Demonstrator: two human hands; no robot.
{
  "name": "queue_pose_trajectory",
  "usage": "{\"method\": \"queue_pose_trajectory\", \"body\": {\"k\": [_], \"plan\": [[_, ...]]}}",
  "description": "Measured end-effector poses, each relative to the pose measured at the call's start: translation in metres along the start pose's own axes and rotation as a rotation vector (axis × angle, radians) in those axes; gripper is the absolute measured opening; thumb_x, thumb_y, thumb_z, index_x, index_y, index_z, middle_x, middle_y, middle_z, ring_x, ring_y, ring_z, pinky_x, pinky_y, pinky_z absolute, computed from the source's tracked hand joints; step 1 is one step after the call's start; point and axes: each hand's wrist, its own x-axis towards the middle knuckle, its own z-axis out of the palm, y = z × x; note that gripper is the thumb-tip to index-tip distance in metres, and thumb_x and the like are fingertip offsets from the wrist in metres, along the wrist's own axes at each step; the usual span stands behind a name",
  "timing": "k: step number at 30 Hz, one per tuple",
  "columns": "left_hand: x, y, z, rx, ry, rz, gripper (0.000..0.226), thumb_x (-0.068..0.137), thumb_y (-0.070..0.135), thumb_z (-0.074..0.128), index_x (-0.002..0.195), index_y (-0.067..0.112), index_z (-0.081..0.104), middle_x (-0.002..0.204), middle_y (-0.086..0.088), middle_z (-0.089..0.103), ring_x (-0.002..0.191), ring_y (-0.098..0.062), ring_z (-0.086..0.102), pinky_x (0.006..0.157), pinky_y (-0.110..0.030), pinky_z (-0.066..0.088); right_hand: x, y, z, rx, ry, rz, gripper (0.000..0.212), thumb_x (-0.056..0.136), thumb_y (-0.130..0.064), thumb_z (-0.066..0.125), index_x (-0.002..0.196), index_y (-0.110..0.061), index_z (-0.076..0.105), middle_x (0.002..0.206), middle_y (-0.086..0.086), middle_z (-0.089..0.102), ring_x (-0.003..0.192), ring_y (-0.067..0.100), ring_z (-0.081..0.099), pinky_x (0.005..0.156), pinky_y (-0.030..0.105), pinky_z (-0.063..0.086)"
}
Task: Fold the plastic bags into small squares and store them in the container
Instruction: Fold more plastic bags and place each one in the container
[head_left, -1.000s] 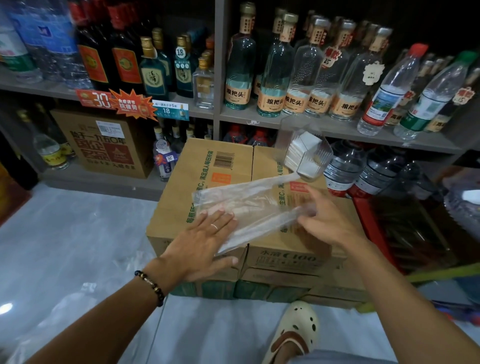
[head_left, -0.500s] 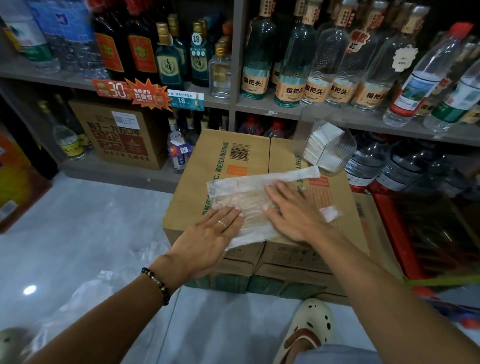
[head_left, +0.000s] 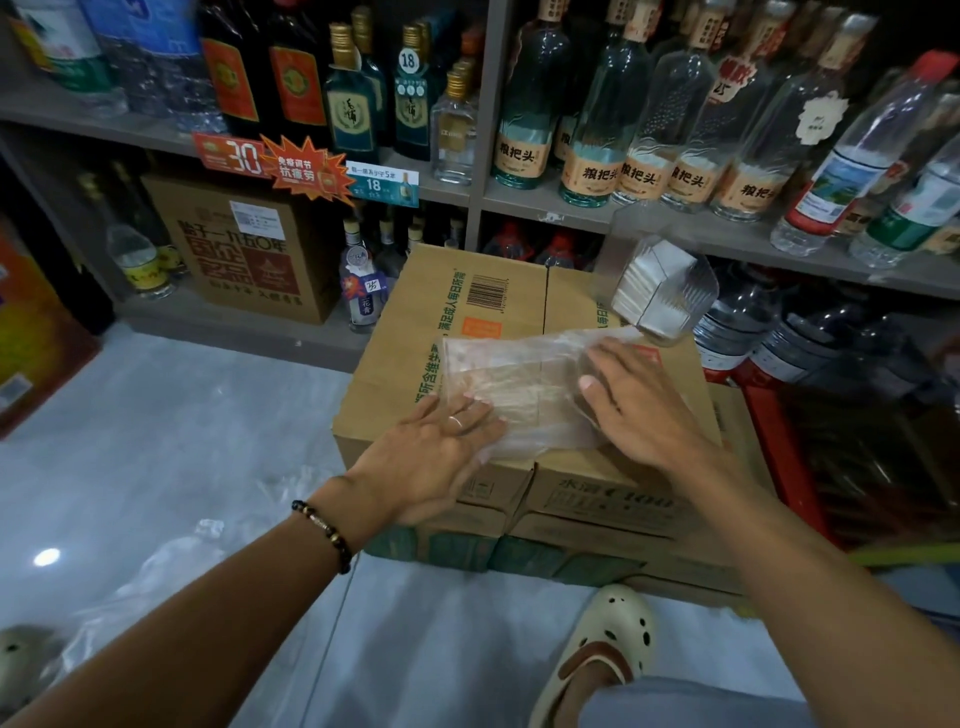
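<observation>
Head view: my left hand (head_left: 441, 441) lies flat, fingers straight and together, pressing the near left corner of a clear, crinkled plastic bag (head_left: 524, 384) spread on top of a brown cardboard carton (head_left: 415, 332) with green print and a barcode. My right hand (head_left: 639, 410) is also spread flat, palm down on the bag's right part, fingertips toward the carton's far right corner. The bag lies folded to a wide band across the middle of the carton top; its near edge reaches the carton's near edge under my left fingers, and its far edge stops short of the barcode.

At the carton's far right corner a clear ribbed plastic container (head_left: 665, 296) stands tilted, with white folded squares stacked inside; it is just beyond my right fingertips, touching or nearly touching the bag's far right end, I cannot tell which. The far left part of the carton top is bare cardboard. The carton rests on more flattened cartons (head_left: 597, 525) stacked beneath it.

Left of the carton the pale grey floor (head_left: 208, 441) is open, with loose clear plastic bags (head_left: 156, 577) lying near my left forearm, which wears a dark beaded bracelet (head_left: 324, 535). My cream perforated clog (head_left: 602, 654) stands just before the stack's near edge. Behind the carton grey shelves (head_left: 545, 202) of glass liquor bottles (head_left: 592, 130) close off the far side; a red rack (head_left: 779, 441) of bottled water crowds the right.
</observation>
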Motion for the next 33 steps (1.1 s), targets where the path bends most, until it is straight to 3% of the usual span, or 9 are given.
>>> {"method": "queue_pose_trajectory", "body": {"k": [5, 8, 11, 15, 17, 20, 24, 30, 33], "plan": [[0.005, 0.008, -0.010, -0.393, 0.068, -0.134, 0.049, 0.106, 0.039, 0.023, 0.151, 0.024, 0.031, 0.158, 0.000, 0.030, 0.148, -0.014, 0.014, 0.122, -0.034, 0.009, -0.031, -0.033, -0.020, 0.170, -0.148, -0.155, 0.060, 0.091, -0.038, 0.068, 0.145, -0.024, 0.045, 0.150, -0.005, 0.041, 0.135, 0.013, 0.038, 0.115, 0.043, 0.026], [0.002, 0.008, -0.016, -0.499, 0.121, -0.133, 0.050, 0.104, 0.043, 0.031, 0.150, 0.024, 0.035, 0.155, -0.001, 0.036, 0.146, -0.017, 0.023, 0.118, -0.042, 0.024, -0.030, -0.034, -0.015, 0.174, -0.093, -0.188, 0.019, 0.092, -0.024, 0.067, 0.111, -0.026, 0.067, 0.117, -0.009, 0.062, 0.107, 0.007, 0.056, 0.099, 0.035, 0.045], [-0.007, -0.003, -0.018, -0.318, 0.052, -0.150, 0.070, 0.096, 0.054, 0.045, 0.153, 0.021, 0.024, 0.158, -0.004, 0.028, 0.144, -0.023, 0.026, 0.117, -0.043, 0.026, -0.027, -0.036, -0.018, 0.235, -0.122, -0.141, 0.012, 0.097, -0.020, 0.060, 0.088, -0.024, 0.067, 0.089, -0.011, 0.064, 0.084, 0.005, 0.059, 0.073, 0.028, 0.045], [-0.017, -0.019, -0.015, 0.001, -0.058, -0.085, 0.081, 0.095, 0.054, 0.048, 0.156, 0.018, 0.010, 0.164, -0.003, 0.007, 0.150, -0.019, 0.003, 0.120, -0.033, -0.002, -0.018, -0.031, -0.026, 0.253, -0.288, -0.104, 0.025, 0.097, -0.021, 0.059, 0.072, -0.016, 0.056, 0.070, -0.005, 0.053, 0.066, 0.013, 0.049, 0.064, 0.033, 0.037], [-0.020, -0.023, -0.013, 0.052, -0.084, -0.051, 0.081, 0.095, 0.055, 0.046, 0.156, 0.018, 0.006, 0.164, -0.002, 0.002, 0.151, -0.018, -0.003, 0.118, -0.032, -0.008, -0.010, -0.029, -0.030, 0.243, -0.316, -0.076, 0.029, 0.097, -0.022, 0.059, 0.070, -0.015, 0.052, 0.068, 0.000, 0.048, 0.064, 0.015, 0.045, 0.064, 0.034, 0.035], [-0.021, -0.026, -0.010, 0.093, -0.083, -0.012, 0.082, 0.094, 0.055, 0.047, 0.156, 0.019, 0.007, 0.164, -0.001, 0.000, 0.150, -0.018, -0.006, 0.116, -0.032, -0.011, 0.003, -0.035, -0.031, 0.136, -0.188, -0.100, 0.025, 0.096, -0.022, 0.058, 0.072, -0.013, 0.055, 0.072, -0.002, 0.055, 0.069, 0.017, 0.051, 0.065, 0.034, 0.039], [-0.023, -0.033, -0.009, 0.100, -0.019, 0.046, 0.073, 0.090, 0.050, 0.055, 0.151, 0.020, 0.029, 0.163, -0.007, 0.014, 0.151, -0.022, 0.002, 0.116, -0.035, -0.007, 0.023, -0.053, -0.022, -0.038, -0.056, -0.127, 0.007, 0.093, -0.021, 0.060, 0.089, -0.021, 0.066, 0.090, -0.003, 0.065, 0.088, 0.018, 0.058, 0.083, 0.037, 0.045], [-0.026, -0.042, -0.002, 0.204, 0.006, 0.096, 0.070, 0.083, 0.054, 0.049, 0.142, 0.027, 0.023, 0.157, -0.011, 0.029, 0.147, -0.029, 0.022, 0.118, -0.045, 0.014, 0.041, -0.059, -0.003, -0.117, -0.120, -0.125, 0.001, 0.091, -0.023, 0.063, 0.090, -0.023, 0.064, 0.096, -0.003, 0.061, 0.095, 0.018, 0.054, 0.088, 0.038, 0.039], [-0.028, -0.044, 0.001, 0.169, 0.057, 0.082, 0.064, 0.084, 0.060, 0.044, 0.136, 0.025, 0.037, 0.148, -0.011, 0.043, 0.141, -0.030, 0.036, 0.115, -0.049, 0.026, 0.043, -0.058, -0.002, -0.099, -0.107, -0.128, 0.007, 0.090, -0.028, 0.067, 0.094, -0.023, 0.065, 0.096, -0.004, 0.061, 0.094, 0.018, 0.053, 0.083, 0.034, 0.038]]}}
